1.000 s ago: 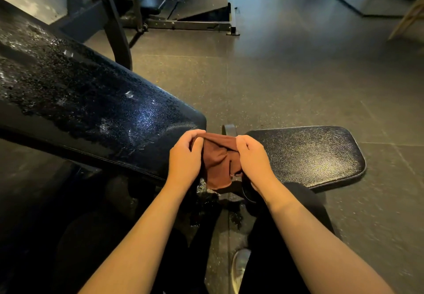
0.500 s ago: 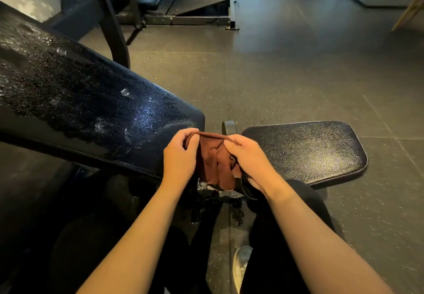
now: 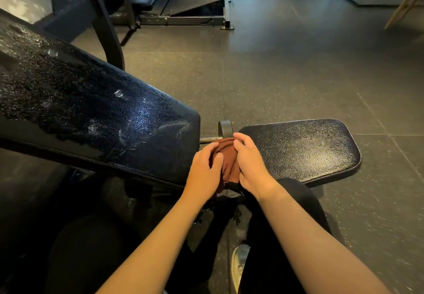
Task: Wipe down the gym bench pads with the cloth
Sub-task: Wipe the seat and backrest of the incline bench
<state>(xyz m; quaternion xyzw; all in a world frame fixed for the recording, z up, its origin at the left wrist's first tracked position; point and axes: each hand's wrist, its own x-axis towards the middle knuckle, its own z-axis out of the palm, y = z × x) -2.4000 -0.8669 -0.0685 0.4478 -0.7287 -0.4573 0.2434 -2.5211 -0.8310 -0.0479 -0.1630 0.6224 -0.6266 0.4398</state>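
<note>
Head view: bunched brown cloth (image 3: 226,159) between both hands.

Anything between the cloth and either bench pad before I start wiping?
Nothing visible does. The left hand and right hand grip the bunched cloth over the gap between the back pad and seat pad.

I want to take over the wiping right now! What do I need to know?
Hands: the left hand and the right hand both grip the bunched reddish-brown cloth, one on each side.
Where: the cloth is held at the gap between the long tilted black vinyl back pad and the flat black vinyl seat pad.
Done: the back pad is covered in droplets, so it looks wetted but not wiped dry.
Left: probably wipe the back pad, then the seat pad.
</note>
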